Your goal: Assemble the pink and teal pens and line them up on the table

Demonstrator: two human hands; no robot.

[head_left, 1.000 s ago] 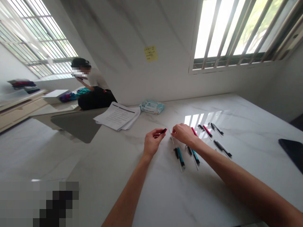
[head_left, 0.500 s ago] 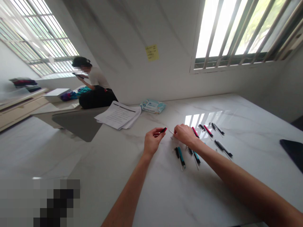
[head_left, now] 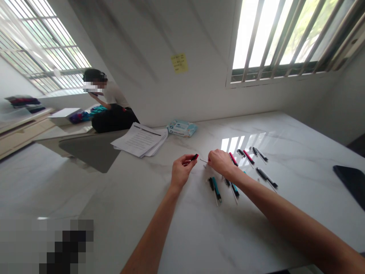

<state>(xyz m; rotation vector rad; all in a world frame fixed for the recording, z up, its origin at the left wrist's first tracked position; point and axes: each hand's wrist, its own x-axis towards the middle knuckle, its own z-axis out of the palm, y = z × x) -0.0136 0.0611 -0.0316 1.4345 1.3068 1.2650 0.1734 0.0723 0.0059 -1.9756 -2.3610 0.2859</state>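
Between the fingertips of my left hand point(head_left: 181, 172) is a short black and red pen part point(head_left: 194, 156). My right hand point(head_left: 220, 161) pinches a thin white pen refill point(head_left: 203, 160), its tip pointing left toward that part, with a small gap between them. Pens taken apart lie around my right hand. Nearest me are a teal pen barrel point(head_left: 216, 187) beside a black piece and a second teal barrel point(head_left: 235, 190), partly under my forearm. Beyond the wrist lie a red barrel point(head_left: 233, 159) and another red barrel point(head_left: 248, 156). My right fingertips are mostly hidden.
Farther right are a black pen piece point(head_left: 261, 173) and a dark pen point(head_left: 262, 155). Papers point(head_left: 139, 140) and a wipes packet point(head_left: 182, 128) sit at the marble table's back. A dark flat object point(head_left: 349, 186) rests at the right. A person point(head_left: 110, 101) sits beyond the table.
The whole view has shifted slightly, so everything appears a little farther left. Slightly more of the white refill shows beyond my right fingers. Both hands keep their holds.
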